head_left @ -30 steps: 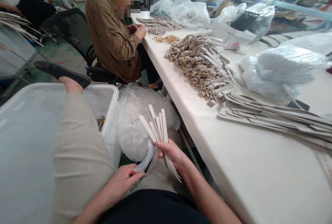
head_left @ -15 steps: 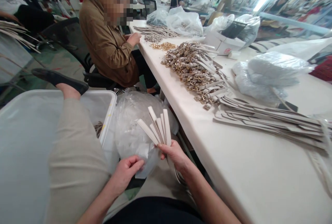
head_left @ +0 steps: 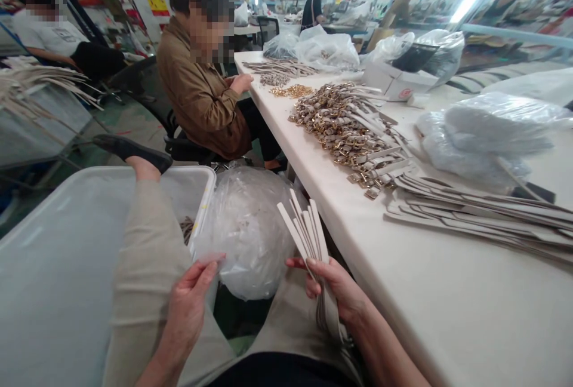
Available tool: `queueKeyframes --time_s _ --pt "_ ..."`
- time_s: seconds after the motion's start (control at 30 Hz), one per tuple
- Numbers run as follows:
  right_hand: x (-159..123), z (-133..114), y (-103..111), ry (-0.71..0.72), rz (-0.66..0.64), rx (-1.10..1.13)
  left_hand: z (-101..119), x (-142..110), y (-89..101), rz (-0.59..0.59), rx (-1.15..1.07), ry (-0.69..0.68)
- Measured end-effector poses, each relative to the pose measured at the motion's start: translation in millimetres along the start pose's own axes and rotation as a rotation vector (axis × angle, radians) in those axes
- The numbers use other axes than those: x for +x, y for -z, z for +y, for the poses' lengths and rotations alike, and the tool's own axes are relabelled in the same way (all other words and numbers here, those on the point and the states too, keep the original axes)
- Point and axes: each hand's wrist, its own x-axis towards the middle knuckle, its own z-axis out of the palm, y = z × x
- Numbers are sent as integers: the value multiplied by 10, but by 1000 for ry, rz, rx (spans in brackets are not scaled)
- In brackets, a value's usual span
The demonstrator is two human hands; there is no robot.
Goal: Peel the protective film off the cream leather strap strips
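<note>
My right hand [head_left: 333,288] is closed around a bundle of pale leather straps [head_left: 308,235]. Their flat ends fan out above the fingers, and the lower ends curve down along my wrist, partly hidden. My left hand [head_left: 190,294] is held apart from the bundle with thumb and fingers pinched; what is between the fingertips, if anything, is too faint to name. Just beyond both hands, a large clear plastic bag [head_left: 253,226] bulges between the table and the white bin [head_left: 210,187].
On the white table [head_left: 447,309] lie a heap of buckled straps [head_left: 344,127], a stack of long straps [head_left: 483,214], gold hardware [head_left: 293,91] and plastic packs [head_left: 487,124]. A co-worker in a brown jacket [head_left: 201,94] sits at its far left side. My leg [head_left: 152,255] extends over the bin.
My left hand has moved left, away from the straps and from a piece of clear plastic. My right hand still holds the bundle. The view has shifted, showing more at the left.
</note>
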Motion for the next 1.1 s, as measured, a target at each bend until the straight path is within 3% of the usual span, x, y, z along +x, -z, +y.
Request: queueKeyframes --time_s 0.1,0.2,0.33,0.43,0.53,0.63,0.7,0.77,0.87,0.93,1.0,1.1 --pt "-29 -55 -250 -36 -142 124 204 -70 -66 -108 78 -138" --pt "61 -77 -469 -83 -225 179 428 -121 -126 -233 169 -371" --pt "197 -129 -737 -145 -366 181 725 -74 -165 -260 246 -676" --pt "242 -256 -945 -127 -399 221 965 23 -180 -294 268 -863" --pt "233 -443 -1112 -81 -452 206 1196 85 -195 -301 228 -961" --pt "197 -571 -1176 33 -472 101 1303 74 -180 -243 189 -964" --pt "186 -576 -1148 133 -434 14 1247 46 -141 -166 164 -832" --pt "192 -520 -1078 221 -386 -74 1102 15 -91 -155 84 -531" --pt "210 -383 -948 278 -351 -219 855 -46 -43 -401 -123 48" --pt "211 -298 -870 293 -355 -330 754 -102 -46 -604 -265 360" --pt "203 -240 -802 331 -371 -446 715 -161 -74 -715 -395 586" --pt "187 -209 -713 425 -416 -663 689 -243 -136 -738 -500 819"
